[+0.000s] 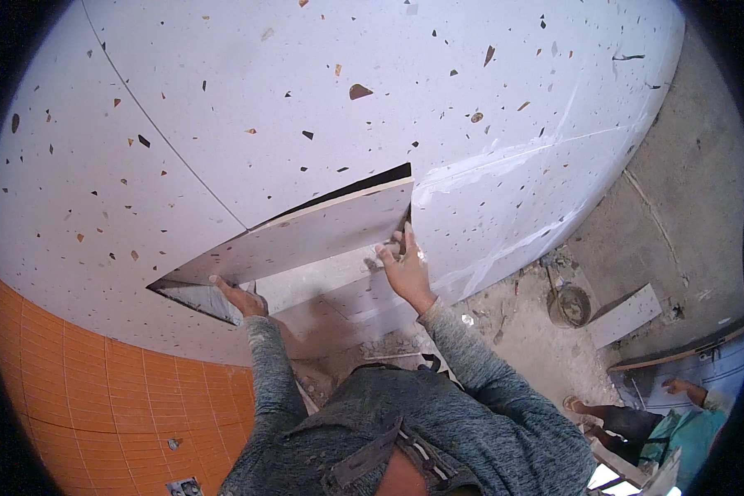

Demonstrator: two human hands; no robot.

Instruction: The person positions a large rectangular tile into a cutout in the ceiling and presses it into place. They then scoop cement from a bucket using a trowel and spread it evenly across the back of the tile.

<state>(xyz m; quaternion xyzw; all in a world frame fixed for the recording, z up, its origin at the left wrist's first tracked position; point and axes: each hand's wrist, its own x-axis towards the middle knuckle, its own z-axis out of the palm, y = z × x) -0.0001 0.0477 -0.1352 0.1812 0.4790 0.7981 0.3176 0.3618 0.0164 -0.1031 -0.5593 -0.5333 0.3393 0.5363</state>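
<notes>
In front of me a long opening is cut in the speckled white tiled wall [438, 107]. A pale tile strip [322, 221] sits tilted in it, its cream-coloured edge showing and a dark gap above. My left hand [244, 298] grips the strip near its lower left corner, the thumb on its face and the other fingers partly hidden. At the right end, my right hand [405, 269] is closed round the strip's edge, with its fingertips partly hidden in the gap. Below the strip, a light, dusty ledge [331, 277] shows inside the opening.
Orange tiles [99, 380] cover the lower left, with an electrical box [184, 486] in them. On the dusty floor at right stand a bucket [570, 306] with a tool handle and a cut tile piece [626, 316]. Another person [686, 438] is at the lower right.
</notes>
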